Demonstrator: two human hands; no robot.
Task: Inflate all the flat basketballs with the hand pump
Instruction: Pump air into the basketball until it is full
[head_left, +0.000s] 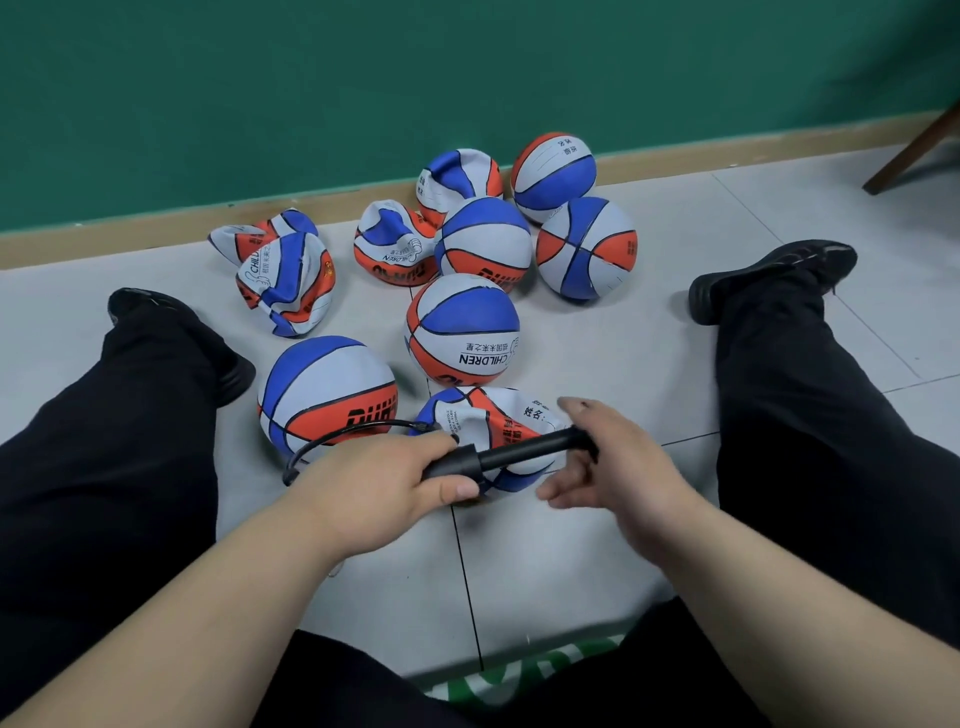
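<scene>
l hand (384, 483), r hand (618, 457) hold pump (514, 452)

Left hand (395, 483): fingers curled round hand pump (519, 450) barrel.
Right hand (618, 457): holds its handle end, blurred.
Forearms: bare.

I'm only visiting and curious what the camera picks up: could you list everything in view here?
round basketballs: five, blue-white-orange, middle of the view
flat basketballs: seemingly five, same colours, four farther back, one nearest
hand pump: one, black, over the nearest flat ball
chair leg: one, brown, upper right
floor: pale tiles
wall: green, behind
legs: two, black trousers and shoes, either side
left hand: grips the pump's barrel
right hand: holds the pump's handle
</scene>
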